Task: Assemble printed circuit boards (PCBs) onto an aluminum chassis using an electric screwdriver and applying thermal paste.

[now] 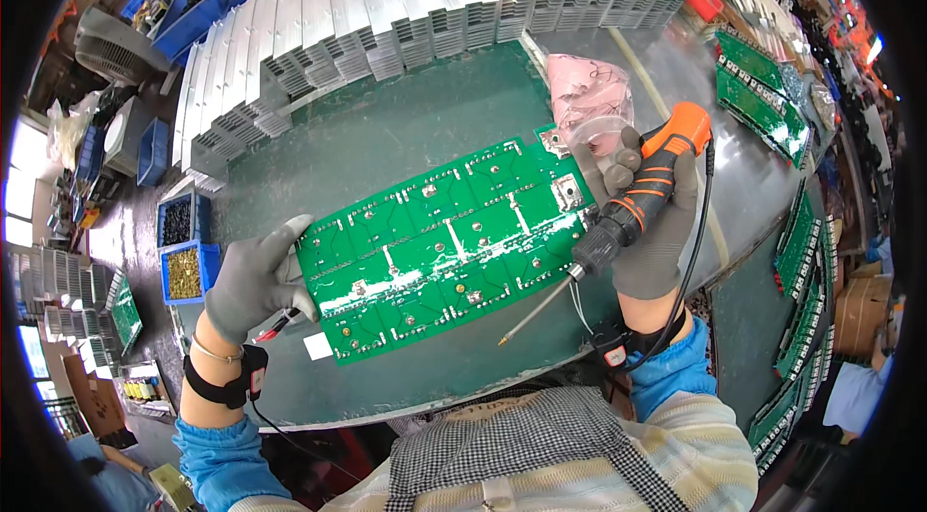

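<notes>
A long green circuit board (425,266) with rows of solder joints and several screw heads is held at a slant above the green work mat. My left hand (246,280), in a grey glove, grips its left end, with the thumb and fingers at the edge. In my gloved right hand (652,261) is an orange and black electric screwdriver (618,222), its long bit pointing down and left past the board's near edge. Some right-hand fingers reach toward the board's right end; whether they touch it I cannot tell. A black cord runs from the screwdriver past my right wrist.
Stacked aluminium heat sinks (386,5) line the table's far side. A pink plastic bag (587,87) lies behind the board's right end. At the left stand blue bins of black parts (179,222) and brass-coloured parts (183,272). More boards (758,97) lie at the right.
</notes>
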`<state>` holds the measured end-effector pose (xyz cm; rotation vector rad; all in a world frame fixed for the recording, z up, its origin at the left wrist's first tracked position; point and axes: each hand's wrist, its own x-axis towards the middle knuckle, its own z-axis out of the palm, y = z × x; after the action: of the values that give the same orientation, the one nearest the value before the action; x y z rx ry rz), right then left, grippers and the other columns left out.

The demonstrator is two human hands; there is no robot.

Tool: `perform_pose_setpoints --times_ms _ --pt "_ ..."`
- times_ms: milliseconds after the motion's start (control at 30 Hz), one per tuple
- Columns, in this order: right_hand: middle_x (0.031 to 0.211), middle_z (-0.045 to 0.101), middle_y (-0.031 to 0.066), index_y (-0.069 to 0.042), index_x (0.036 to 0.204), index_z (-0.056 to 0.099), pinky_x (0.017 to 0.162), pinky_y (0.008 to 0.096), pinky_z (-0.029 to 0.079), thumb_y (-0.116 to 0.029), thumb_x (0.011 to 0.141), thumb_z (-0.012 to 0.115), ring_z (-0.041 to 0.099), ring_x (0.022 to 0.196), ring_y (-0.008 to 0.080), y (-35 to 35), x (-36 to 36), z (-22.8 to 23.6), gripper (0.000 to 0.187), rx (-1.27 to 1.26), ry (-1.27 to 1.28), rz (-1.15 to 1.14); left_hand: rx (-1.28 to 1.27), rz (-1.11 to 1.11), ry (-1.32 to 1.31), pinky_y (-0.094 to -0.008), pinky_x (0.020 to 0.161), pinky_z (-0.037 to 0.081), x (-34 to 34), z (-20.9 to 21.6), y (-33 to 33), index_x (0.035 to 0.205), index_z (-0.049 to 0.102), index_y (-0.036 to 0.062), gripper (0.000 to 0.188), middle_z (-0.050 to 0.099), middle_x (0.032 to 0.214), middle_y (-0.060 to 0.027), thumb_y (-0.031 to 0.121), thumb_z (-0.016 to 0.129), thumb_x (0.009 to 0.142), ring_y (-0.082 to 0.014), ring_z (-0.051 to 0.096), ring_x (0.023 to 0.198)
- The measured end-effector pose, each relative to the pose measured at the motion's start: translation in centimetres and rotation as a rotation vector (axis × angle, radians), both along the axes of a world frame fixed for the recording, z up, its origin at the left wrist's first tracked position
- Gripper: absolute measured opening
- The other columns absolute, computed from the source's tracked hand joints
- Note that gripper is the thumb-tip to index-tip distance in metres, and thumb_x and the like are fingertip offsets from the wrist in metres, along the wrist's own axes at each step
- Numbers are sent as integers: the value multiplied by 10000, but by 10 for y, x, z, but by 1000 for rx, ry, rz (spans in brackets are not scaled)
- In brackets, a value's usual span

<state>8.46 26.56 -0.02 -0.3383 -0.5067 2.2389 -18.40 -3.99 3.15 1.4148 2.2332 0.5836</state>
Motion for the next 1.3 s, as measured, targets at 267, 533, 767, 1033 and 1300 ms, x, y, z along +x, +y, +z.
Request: perform_pose_setpoints --times_ms 267,533,767,1033,1300 --pt "819 639 113 63 1109 518 1109 493 317 -459 897 554 648 713 226 0 -2 1 564 2 -11 -3 67 -23 46 -379 703 498 1 -3 0 1263 523 4 988 628 893 -226 458 829 441 -395 629 849" --pt "808 647 112 52 1105 521 1117 485 311 -462 888 562 656 730 225 3 -2 2 559 1 2 37 31 10 -9 -366 715 495 3 2 1 1276 516 -2 999 625 904 -229 396 861 426 -384 634 856" --pt "805 646 131 52 1123 495 1127 488 291 -453 880 578 655 732 236 2 -2 0 567 28 10 30 24 14 -13 -365 733 495 5 2 2 1276 512 -9 1011 628 933 -226 394 866 419 -384 631 878" --pt "780 618 92 12 1109 498 1089 492 348 -479 884 569 642 711 222 3 -1 13 545 50 -20 9 -5 14 -5 -364 769 492 5 4 -1 1304 476 -10 1023 621 1006 -239 383 873 448 -386 615 960" --pt "837 639 101 10 1062 553 782 420 528 -422 917 526 645 749 197 32 0 95 457 639 4 -426 417 412 -628 -211 631 413 29 5 -40 1342 403 -16 745 449 841 3 108 772 707 -78 463 708"
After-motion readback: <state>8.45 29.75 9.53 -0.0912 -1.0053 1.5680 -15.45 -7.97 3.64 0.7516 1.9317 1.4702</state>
